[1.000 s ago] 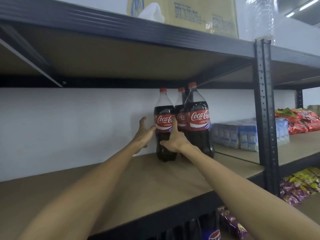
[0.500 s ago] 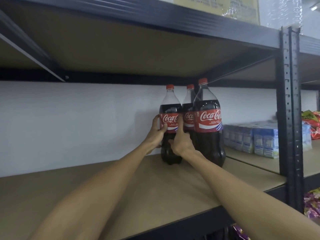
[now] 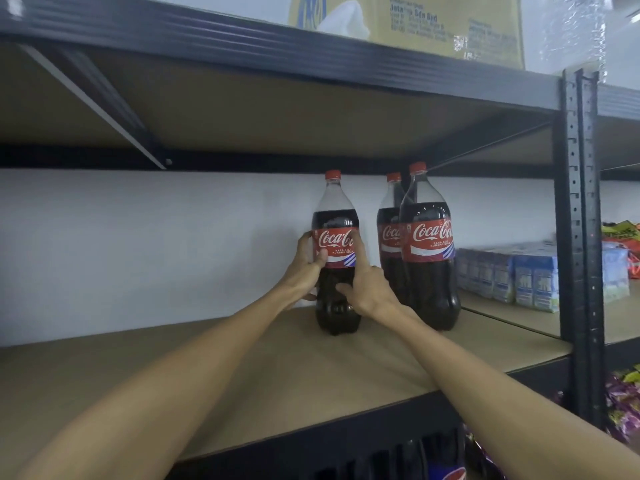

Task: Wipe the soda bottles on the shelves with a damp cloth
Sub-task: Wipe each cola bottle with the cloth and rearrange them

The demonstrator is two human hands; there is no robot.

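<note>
Both hands grasped one dark cola-filled plastic bottle [image 3: 335, 237] with a red cap and red label, upright on the brown board shelf [image 3: 242, 358]. The left hand [image 3: 306, 268] wrapped the label, thumb in front. The right hand [image 3: 367, 289] curled round its lower right side. Risk: dragged across the board, the tall bottle might tip, or swing into the two matching bottles [image 3: 431, 244] beside it. Half a second earlier it stood against that pair; now a gap showed.

The left hand's [image 3: 305, 268] fingers lay hidden behind the held bottle [image 3: 335, 224]. The rear bottle [image 3: 389, 216] stood half hidden behind the front bottle [image 3: 431, 244].
</note>
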